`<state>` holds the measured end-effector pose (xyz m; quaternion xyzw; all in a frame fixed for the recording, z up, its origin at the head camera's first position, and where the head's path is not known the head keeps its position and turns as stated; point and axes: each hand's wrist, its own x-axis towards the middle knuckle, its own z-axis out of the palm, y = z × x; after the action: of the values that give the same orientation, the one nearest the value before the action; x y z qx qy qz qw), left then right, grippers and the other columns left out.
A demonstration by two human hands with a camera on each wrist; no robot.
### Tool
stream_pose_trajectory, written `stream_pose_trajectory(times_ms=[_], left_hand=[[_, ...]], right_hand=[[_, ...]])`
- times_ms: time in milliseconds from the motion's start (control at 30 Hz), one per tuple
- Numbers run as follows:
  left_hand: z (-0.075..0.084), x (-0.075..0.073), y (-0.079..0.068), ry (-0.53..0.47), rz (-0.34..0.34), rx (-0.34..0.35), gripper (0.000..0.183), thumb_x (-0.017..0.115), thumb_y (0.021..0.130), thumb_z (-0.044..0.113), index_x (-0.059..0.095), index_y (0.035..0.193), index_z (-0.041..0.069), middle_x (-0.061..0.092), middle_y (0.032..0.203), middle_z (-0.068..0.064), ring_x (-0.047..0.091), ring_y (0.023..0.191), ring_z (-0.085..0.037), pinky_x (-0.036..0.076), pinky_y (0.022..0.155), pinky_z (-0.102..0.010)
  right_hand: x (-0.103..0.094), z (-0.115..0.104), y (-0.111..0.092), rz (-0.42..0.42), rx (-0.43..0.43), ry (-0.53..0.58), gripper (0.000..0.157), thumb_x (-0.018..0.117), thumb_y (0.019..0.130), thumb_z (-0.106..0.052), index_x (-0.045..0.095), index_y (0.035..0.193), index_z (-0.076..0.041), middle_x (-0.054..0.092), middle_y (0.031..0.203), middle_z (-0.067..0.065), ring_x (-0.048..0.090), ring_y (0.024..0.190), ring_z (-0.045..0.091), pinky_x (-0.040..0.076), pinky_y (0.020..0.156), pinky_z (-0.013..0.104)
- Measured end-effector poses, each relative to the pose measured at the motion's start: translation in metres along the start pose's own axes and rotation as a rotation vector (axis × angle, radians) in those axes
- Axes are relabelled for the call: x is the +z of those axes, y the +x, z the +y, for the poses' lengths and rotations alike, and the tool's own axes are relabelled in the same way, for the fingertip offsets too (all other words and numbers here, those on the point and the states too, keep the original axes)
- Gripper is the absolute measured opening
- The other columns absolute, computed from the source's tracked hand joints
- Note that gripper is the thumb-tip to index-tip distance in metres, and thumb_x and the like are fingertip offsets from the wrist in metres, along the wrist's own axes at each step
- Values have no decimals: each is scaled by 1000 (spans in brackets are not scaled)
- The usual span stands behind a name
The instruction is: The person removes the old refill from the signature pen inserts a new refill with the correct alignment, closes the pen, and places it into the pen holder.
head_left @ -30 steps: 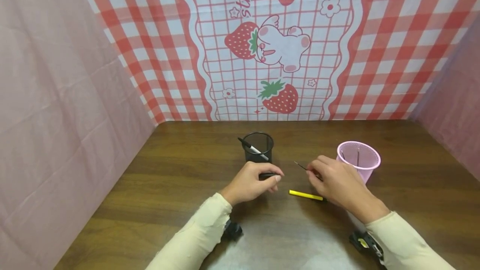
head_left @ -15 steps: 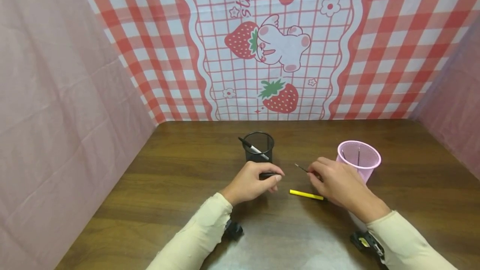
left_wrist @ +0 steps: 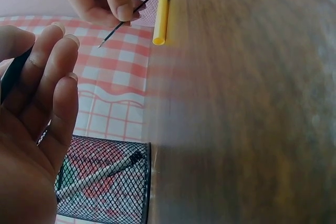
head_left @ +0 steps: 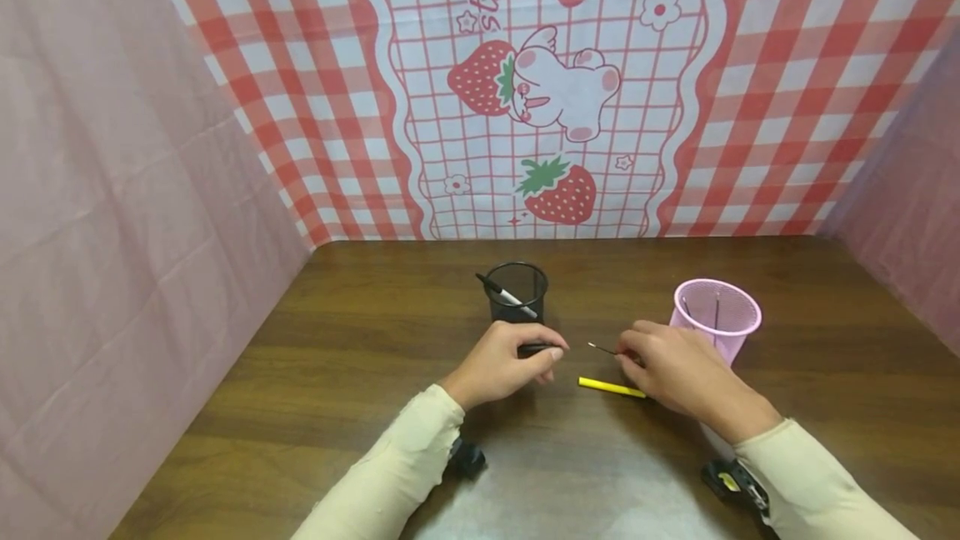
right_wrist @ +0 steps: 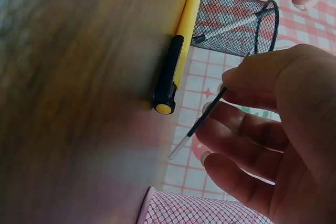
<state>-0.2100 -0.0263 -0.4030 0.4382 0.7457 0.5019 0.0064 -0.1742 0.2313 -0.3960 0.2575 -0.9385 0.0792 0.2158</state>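
Right grip (head_left: 671,363) pinches the refill (right_wrist: 201,120), long axis running left from it roughly toward, but apart from, the black tube (left_wrist: 14,74) pinched in left grip (head_left: 504,363); right grip nearer yellow pen (head_left: 609,387).

The right hand (head_left: 675,363) pinches; left hand (head_left: 504,363) seemingly pinches too.

A thin, pale-tipped dark rod (right_wrist: 202,118) slants midair, apart from a black tube (head_left: 534,350).
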Motion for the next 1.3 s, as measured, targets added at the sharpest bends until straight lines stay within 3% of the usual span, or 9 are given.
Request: stream_pose_trajectory(times_ms=[167,367,500,767,1300], left_hand=[[4,-1,0,7,10,-1,14,58,92,16,66,102,10,64,66,5,63,57,-4,54,57,-22],[25,-5,-1,-1,20,23,15,58,91,7,66,102,3,65,68,-4,64,57,-10,54,57,-23],[34,-7,-1,-2,23,26,15,59,90,6,67,102,3,64,68,-2,63,57,-12,55,57,-23],[36,-7,-1,30,30,10,16,59,90,10,68,103,6,62,68,4,61,55,-9,53,54,-22],[35,-5,-1,16,41,15,15,59,90,7,67,102,4,62,62,-5,62,54,-12,54,55,-22]], right_hand=[[0,1,0,-38,6,-8,8,70,76,-26,63,75,-28,49,72,-16,47,55,2,36,44,26],[1,2,0,-54,0,-18,10,70,76,-26,61,73,-29,48,70,-16,46,54,3,36,45,27],[1,2,-1,-60,0,-15,11,71,76,-26,60,73,-29,47,70,-17,46,54,3,37,45,27],[2,4,-1,-125,4,9,12,72,76,-26,60,73,-30,47,70,-17,44,56,2,37,47,27],[3,2,-3,-157,6,26,11,72,77,-27,62,74,-31,50,71,-18,46,59,1,39,49,27]])
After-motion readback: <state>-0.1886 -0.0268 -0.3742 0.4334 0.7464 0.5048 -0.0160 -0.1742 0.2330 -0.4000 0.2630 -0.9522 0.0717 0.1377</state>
